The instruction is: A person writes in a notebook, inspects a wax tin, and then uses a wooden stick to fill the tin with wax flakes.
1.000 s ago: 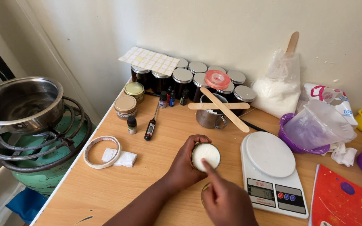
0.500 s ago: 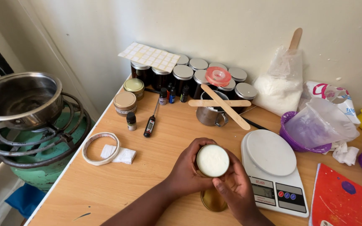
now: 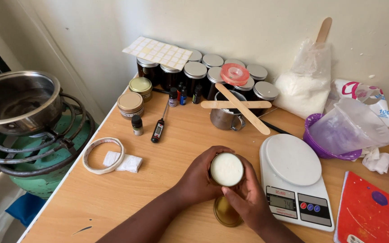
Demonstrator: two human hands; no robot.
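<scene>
Two hands are holding one small round tin [image 3: 227,169] filled with a white, set substance, just above the wooden worktop [image 3: 181,148]. The left hand [image 3: 202,176] is wrapping the tin's left side with its fingers curled narrow around the wall; the right hand [image 3: 247,198] is gripping it from below and from the right, thumb against the rim. Compared with one second ago, the right index finger is no longer resting on the white surface, and the tin is sitting higher and tilted more toward the camera. A gold lid [image 3: 226,211] is lying flat on the worktop directly beneath the hands, partly covered by the right hand. A white digital kitchen scale [image 3: 293,175] is standing just beside the right hand. A roll of tape [image 3: 104,155] and a probe thermometer [image 3: 158,128] are lying well apart to the left, unmoved.
</scene>
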